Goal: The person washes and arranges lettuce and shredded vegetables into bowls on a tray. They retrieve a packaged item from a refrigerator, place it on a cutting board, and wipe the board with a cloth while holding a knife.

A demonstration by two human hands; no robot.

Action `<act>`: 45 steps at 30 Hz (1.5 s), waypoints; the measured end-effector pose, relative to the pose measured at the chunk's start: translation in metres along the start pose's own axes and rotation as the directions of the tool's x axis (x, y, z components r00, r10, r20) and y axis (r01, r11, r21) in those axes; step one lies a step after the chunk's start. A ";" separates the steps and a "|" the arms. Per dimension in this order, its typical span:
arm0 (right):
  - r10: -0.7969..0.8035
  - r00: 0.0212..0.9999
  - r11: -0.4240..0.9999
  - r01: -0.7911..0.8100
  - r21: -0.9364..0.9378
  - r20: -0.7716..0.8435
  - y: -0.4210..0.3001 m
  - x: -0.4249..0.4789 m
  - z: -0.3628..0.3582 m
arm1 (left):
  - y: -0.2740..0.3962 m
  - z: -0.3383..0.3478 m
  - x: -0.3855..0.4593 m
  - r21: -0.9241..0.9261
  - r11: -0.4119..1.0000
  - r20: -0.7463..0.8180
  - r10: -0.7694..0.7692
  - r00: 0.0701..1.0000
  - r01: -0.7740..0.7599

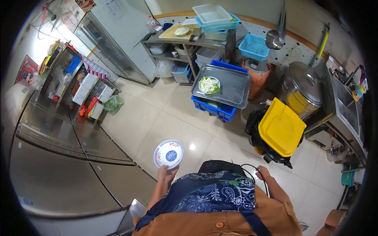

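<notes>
My left hand (167, 174) grips the near rim of a white porcelain bowl (169, 154) with a blue medallion and red floral decoration. No food shows inside the bowl, which is held over the tiled floor. On the other side of my patterned navy apron (218, 191) is my right hand (263, 172), low beside my body with curled fingers. A black cable (251, 165) loops close by it; whether the hand touches the cable or holds anything is unclear.
Ahead, a metal tray (233, 85) bearing a dish of pale strips on greens (209, 85) rests on blue crates (212, 108). A yellow-lidded bin (282, 126) stands to the right. Steel refrigerators (59, 171) line the left. A worktable (189, 38) stands at the back.
</notes>
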State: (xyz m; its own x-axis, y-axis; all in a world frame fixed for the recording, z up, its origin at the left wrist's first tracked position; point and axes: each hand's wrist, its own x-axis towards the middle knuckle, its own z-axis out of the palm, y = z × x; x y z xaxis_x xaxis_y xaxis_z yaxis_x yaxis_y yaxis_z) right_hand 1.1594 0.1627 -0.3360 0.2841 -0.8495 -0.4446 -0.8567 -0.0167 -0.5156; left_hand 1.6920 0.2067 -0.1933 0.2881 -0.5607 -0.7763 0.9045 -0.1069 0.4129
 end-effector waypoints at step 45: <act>0.075 0.906 0.553 0.309 0.774 -0.416 -0.564 0.942 -0.291 | 0.557 0.287 0.431 0.031 0.996 -0.073 0.083 0.994 -0.081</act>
State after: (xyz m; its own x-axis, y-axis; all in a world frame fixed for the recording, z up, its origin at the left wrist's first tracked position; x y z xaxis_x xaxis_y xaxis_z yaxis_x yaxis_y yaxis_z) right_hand 1.7845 -0.7811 -0.2512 0.0144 -0.9904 -0.1371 -0.0532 0.1362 -0.9892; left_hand 2.2300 -0.3307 -0.1609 0.3847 -0.5059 -0.7720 0.8680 -0.0862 0.4890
